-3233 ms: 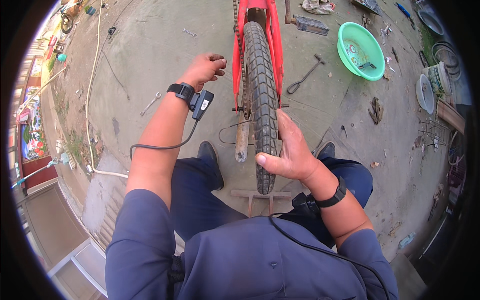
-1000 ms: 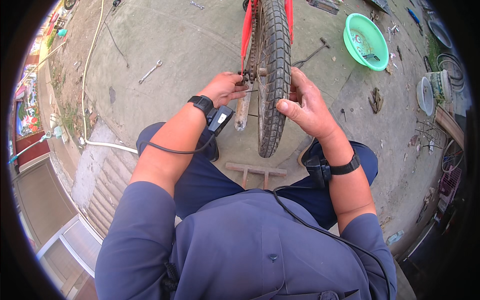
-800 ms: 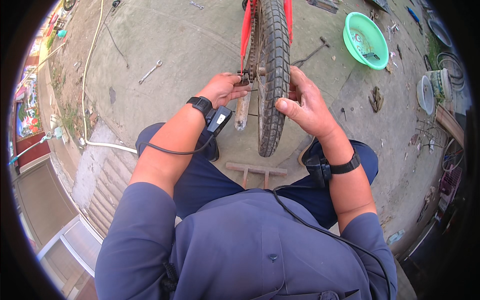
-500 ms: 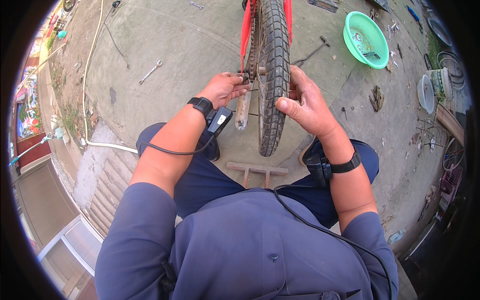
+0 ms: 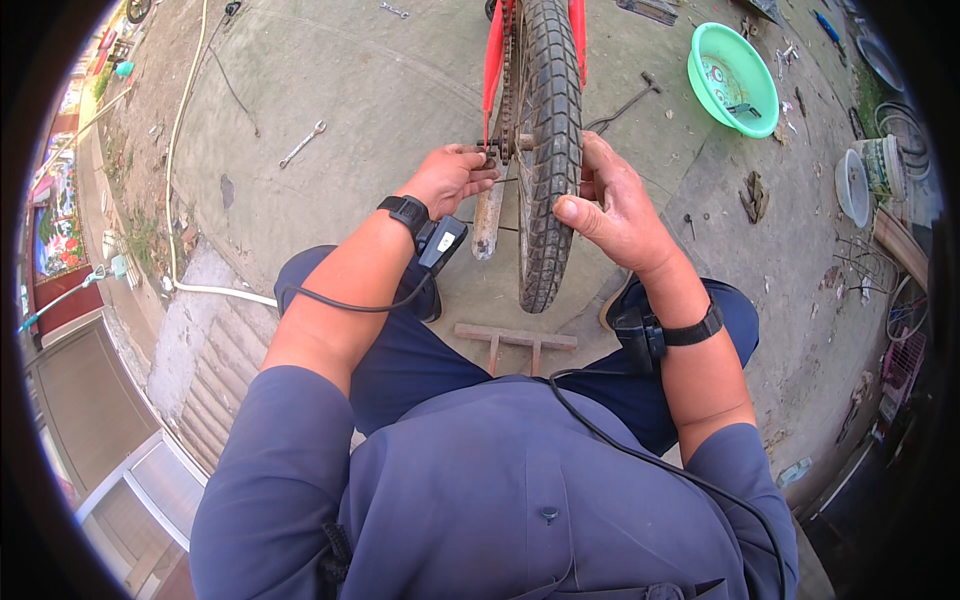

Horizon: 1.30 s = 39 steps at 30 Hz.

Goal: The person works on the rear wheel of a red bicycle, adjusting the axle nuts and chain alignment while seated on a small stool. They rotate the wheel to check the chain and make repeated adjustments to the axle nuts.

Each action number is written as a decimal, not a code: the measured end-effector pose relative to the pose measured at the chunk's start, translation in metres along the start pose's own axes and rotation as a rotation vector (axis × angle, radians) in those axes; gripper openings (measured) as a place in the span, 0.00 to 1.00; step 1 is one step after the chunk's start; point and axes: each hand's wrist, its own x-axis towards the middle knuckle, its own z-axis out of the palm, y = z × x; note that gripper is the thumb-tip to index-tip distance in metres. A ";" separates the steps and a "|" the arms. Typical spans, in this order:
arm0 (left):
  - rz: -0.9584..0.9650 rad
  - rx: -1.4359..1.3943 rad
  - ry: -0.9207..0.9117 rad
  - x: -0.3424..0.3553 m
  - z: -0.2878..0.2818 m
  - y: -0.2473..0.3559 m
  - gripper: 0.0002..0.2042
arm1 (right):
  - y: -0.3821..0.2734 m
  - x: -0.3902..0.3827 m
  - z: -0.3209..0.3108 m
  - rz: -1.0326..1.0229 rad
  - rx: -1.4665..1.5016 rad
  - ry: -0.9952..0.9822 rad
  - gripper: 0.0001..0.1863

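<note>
Wheel work, mid-job. The knobbly black rubber bicycle tyre point(image 5: 548, 150) stood upright on its wheel in the red-painted metal bicycle frame point(image 5: 494, 55), directly in front of the seated person's knees. The left hand point(image 5: 450, 178) was curled at the hub on the chain side, fingertips pinched on small metal parts by the rusty chain point(image 5: 506, 95); what exactly it gripped was too small to tell. The right hand point(image 5: 612, 205) wrapped around the right side of the tyre, thumb lying along the tread, steadying it. A worn rusty bar point(image 5: 487, 222) hung beside the wheel just under the left hand.

Progress, as a judgement: the wheel looked seated in the frame with the chain on, so the fitting seemed done and hub adjustment or tightening seemed in hand; nothing showed it finished. No tool was in either hand. A silver open-ended spanner point(image 5: 303, 144) lay well apart on the grey concrete ground point(image 5: 350, 80), and a long-handled hammer point(image 5: 622, 104) lay past the wheel near the light green plastic basin point(image 5: 733, 80). A small wooden stool frame point(image 5: 515, 342) sat between the person's legs.
</note>
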 end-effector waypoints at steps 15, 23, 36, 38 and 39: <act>0.012 0.042 -0.017 0.000 -0.002 0.000 0.13 | 0.002 0.000 0.000 0.010 -0.017 0.004 0.46; -0.006 0.091 -0.039 -0.001 -0.001 0.003 0.13 | 0.000 0.001 0.002 -0.013 0.027 0.001 0.45; -0.027 0.193 -0.047 0.008 -0.007 -0.004 0.17 | -0.001 0.000 -0.001 0.005 -0.054 -0.011 0.46; -0.027 0.212 -0.036 0.007 -0.006 -0.004 0.18 | 0.000 0.001 0.000 -0.003 -0.027 -0.001 0.46; -0.026 0.222 -0.032 0.007 -0.006 -0.004 0.18 | 0.000 0.001 0.000 -0.005 -0.033 -0.005 0.46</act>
